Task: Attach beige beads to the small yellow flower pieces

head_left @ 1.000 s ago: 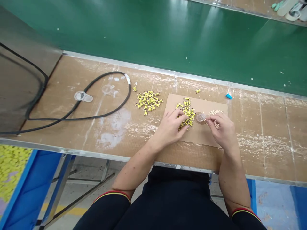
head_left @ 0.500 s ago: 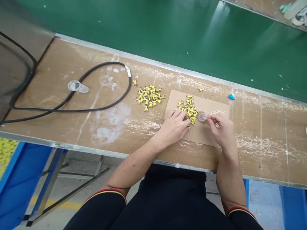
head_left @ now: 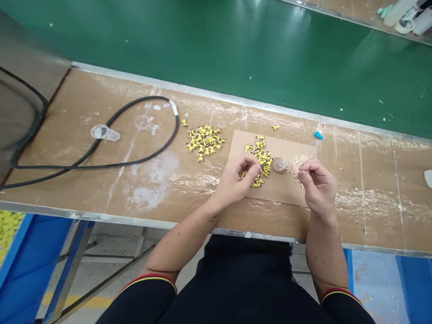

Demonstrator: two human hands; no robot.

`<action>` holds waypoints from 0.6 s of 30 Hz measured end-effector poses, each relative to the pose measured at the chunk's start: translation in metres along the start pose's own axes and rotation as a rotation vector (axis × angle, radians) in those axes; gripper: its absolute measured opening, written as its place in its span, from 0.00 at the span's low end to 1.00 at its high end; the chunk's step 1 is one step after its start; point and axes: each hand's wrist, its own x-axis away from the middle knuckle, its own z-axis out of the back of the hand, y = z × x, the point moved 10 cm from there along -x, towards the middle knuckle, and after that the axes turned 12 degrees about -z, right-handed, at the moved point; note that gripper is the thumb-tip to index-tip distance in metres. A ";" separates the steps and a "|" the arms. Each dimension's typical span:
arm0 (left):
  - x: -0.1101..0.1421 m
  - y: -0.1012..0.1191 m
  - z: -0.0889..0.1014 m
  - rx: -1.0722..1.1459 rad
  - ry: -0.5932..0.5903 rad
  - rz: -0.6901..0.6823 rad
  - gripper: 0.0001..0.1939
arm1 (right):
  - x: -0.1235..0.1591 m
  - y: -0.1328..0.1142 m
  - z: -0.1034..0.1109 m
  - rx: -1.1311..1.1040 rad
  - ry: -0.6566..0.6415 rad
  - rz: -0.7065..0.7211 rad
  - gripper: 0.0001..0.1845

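Note:
My left hand (head_left: 239, 177) is closed in a pinch, thumb against forefinger, over the near side of a pile of small yellow and dark figures (head_left: 264, 157). Whatever is between those fingertips is too small to name. My right hand (head_left: 319, 186) also pinches, beside a heap of tiny beige pieces (head_left: 297, 159); I cannot make out what it holds. Between the hands a small clear plastic cup (head_left: 279, 165) stands on a cardboard sheet (head_left: 275, 191), apart from both. The sheet also carries the beige heap and the figures near my left hand.
Another pile of yellow figures (head_left: 205, 140) lies left of the sheet. A black cable (head_left: 135, 163) loops across the bench near a clear plastic scoop-shaped cup (head_left: 105, 132). A blue cone-shaped piece (head_left: 318, 135) sits near the green surface (head_left: 216, 49) beyond the bench.
My right hand has left the clear cup and moved right, uncovering the beige heap. My left hand has risen from the figures and turned, its thumb and forefinger now together. The whole view has shifted slightly.

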 end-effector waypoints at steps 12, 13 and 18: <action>0.015 -0.030 -0.024 0.585 0.053 0.276 0.20 | 0.011 0.003 -0.022 -0.154 -0.140 -0.034 0.05; 0.015 -0.029 -0.025 0.599 0.051 0.274 0.20 | 0.012 0.000 -0.023 -0.143 -0.138 -0.015 0.05; 0.016 -0.024 -0.032 0.673 0.013 0.249 0.17 | 0.021 -0.020 -0.036 -0.068 -0.129 0.163 0.05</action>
